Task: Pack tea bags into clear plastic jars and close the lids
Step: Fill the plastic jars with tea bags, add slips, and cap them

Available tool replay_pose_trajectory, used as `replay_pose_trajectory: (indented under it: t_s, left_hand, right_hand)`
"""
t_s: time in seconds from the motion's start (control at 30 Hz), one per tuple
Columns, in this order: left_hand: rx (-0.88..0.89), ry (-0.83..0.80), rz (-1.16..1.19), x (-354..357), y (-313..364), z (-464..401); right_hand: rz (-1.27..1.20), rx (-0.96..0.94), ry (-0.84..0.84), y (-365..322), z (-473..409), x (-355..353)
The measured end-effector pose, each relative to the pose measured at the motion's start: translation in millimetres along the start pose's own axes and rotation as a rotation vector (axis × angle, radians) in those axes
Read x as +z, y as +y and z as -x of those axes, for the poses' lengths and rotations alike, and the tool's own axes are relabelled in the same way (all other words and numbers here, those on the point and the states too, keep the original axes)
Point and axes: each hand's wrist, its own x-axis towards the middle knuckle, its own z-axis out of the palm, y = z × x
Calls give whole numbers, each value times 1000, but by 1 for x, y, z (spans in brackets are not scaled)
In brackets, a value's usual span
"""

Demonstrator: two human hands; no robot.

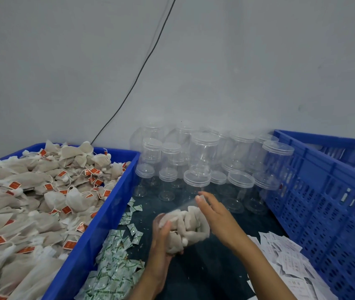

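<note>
A clear plastic jar (185,226) stuffed with whitish tea bags is held tilted above the dark table. My left hand (161,252) grips it from below, thumb on its near side. My right hand (215,215) lies against the jar's right end with fingers extended; whether a lid is under it cannot be told. A big heap of loose tea bags with red tags (31,202) fills the blue crate (98,230) on the left. Several empty lidded clear jars (202,156) stand and are stacked at the back against the wall.
A second blue perforated crate (315,191) lines the right side. Small green-and-white sachets (116,263) lie piled beside the left crate. White paper slips (291,263) are spread at the right. A black cable (142,68) runs down the grey wall.
</note>
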Motion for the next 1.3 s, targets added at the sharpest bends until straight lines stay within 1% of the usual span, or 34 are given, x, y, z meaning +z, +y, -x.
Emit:
replay_pose_trajectory:
  t_s: [0.07,0.13,0.17,0.3,0.43,0.5,0.57,0.63,0.73,0.8,0.87,1.0,1.1,1.2,1.3]
  left_hand:
    - [-24,-25,49,1,1,1]
    - [-94,-107,112,0,1,3]
    - [-106,-140,121,0,-1,4]
    - [-22,-114,56,2,-4,4]
    - [64,-109,23,5,3,6]
    - [98,-119,21,9,9,5]
    - [120,-87,46,14,14,3]
    - [123,-77,117,20,17,2]
    - [105,-110,152,33,24,1]
    - [96,-113,168,45,31,-1]
    - [116,-107,192,58,38,-1]
    - [168,-155,208,78,45,-4]
    - [189,-202,190,86,49,-10]
    - [213,-250,121,100,57,-16]
    - [230,-241,-16,118,63,-23]
  right_hand:
    - [-29,-80,-10,-2,3,-2]
    - [-19,-187,-8,-3,8,-2]
    - [-8,-212,18,-3,10,-1]
    - [-73,-182,143,-2,14,5]
    - [17,-159,149,-9,14,3]
    - [-5,-161,163,-13,15,2]
    - [-106,-147,199,-19,18,0]
    - [-279,-73,230,-26,21,-4]
    - [-574,41,200,-32,22,-15]
    - [-750,51,168,-37,22,-23]
    - [-814,46,177,-43,21,-29]
    - [-829,67,255,-59,19,-54]
    - [-781,83,277,-68,18,-84]
    - [-697,111,273,-71,13,-109]
    - [-628,96,284,-78,4,-138]
